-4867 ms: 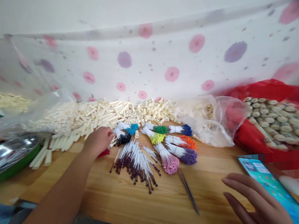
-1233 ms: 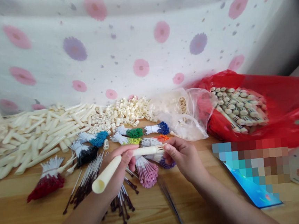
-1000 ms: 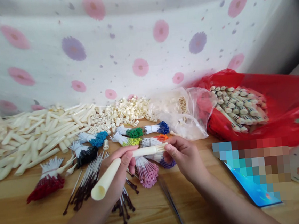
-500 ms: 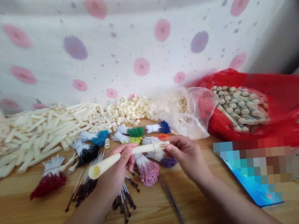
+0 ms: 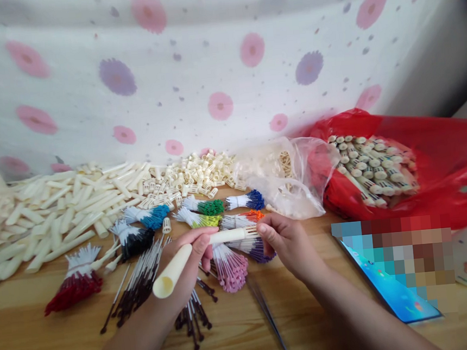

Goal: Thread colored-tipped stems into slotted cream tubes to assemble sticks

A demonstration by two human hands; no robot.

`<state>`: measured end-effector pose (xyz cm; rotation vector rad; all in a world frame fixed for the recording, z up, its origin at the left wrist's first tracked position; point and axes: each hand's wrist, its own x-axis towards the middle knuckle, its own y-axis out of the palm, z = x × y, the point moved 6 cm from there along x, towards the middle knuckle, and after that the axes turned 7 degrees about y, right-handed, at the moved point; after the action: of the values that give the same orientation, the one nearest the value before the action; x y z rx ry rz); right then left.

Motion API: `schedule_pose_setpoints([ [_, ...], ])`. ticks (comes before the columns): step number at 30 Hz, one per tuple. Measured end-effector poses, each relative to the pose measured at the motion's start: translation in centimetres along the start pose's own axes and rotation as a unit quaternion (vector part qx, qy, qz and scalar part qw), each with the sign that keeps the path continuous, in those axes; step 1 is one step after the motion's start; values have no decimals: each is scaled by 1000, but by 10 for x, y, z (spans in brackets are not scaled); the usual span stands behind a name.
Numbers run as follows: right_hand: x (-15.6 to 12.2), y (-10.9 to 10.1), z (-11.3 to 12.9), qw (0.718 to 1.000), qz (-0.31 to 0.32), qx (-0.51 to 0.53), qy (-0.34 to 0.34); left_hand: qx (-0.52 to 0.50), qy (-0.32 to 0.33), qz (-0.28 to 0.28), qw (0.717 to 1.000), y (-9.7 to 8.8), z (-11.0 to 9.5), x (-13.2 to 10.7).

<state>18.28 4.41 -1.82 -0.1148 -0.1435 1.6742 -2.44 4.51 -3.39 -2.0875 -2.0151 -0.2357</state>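
My left hand (image 5: 197,250) is closed around a cream plastic pen barrel (image 5: 172,273), whose wide open end points down and towards me. At the barrel's far end sits a slotted sleeve (image 5: 250,232). The fingers of my right hand (image 5: 282,241) pinch at the tip of this sleeve. Beneath the hands lie a bundle of pink-tipped refills (image 5: 232,267) and a purple-tipped bundle (image 5: 260,250). Loose dark-tipped refills (image 5: 139,284) spread out under my left wrist. Tweezers (image 5: 270,316) rest on the table between my forearms.
Cream tubes (image 5: 72,205) are heaped at the back left, beside a pile of slotted sleeves (image 5: 200,172). More refill bundles, one red-tipped (image 5: 77,278), lie before them. At right stand a clear bag (image 5: 295,183), a red bag (image 5: 452,156) of assembled barrels and a phone (image 5: 394,286).
The barrel's wide end has swung down and to the right, turning its opening more towards me. Both hands keep their hold, and the view has shifted slightly.
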Motion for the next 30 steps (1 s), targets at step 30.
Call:
schedule_pose_setpoints([
  [30, -19, 9, 33, 929, 62, -254, -261, -30, -140, -18, 990, 3, -3, 6],
])
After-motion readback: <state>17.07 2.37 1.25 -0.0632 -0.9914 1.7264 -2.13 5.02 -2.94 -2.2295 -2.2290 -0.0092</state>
